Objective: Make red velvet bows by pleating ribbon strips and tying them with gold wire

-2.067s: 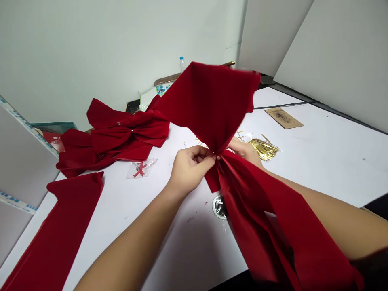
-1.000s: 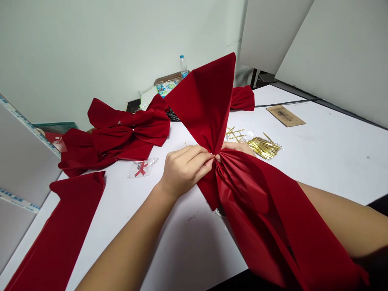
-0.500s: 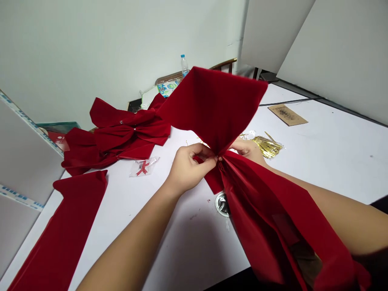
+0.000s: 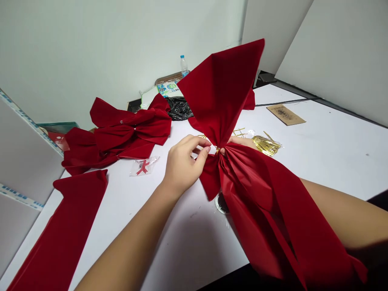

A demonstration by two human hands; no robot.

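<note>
A large red velvet bow (image 4: 228, 93) stands upright with its middle gathered. A gold twist tie (image 4: 217, 150) circles the gathered middle. My right hand (image 4: 244, 141), mostly hidden behind the cloth, grips this middle, one fingertip showing beside the tie. On the left side of the tie, my left hand (image 4: 188, 161) has thumb and forefinger closed together in a pinch at what appears to be the tie's end. Long red tails (image 4: 260, 218) hang from the gather toward me, over my right forearm.
Several red bows (image 4: 130, 131) are piled at the left of the white table (image 4: 182, 234). A red cloth strip (image 4: 66, 226) lies nearer. Around them are a small plastic packet (image 4: 144, 166), a bundle of gold ties (image 4: 267, 145), a cardboard piece (image 4: 285, 114) and a water bottle (image 4: 184, 66).
The upper part of the bow has tilted up and to the right. My left fingers have drawn slightly left from the gather, and the gold tie now shows.
</note>
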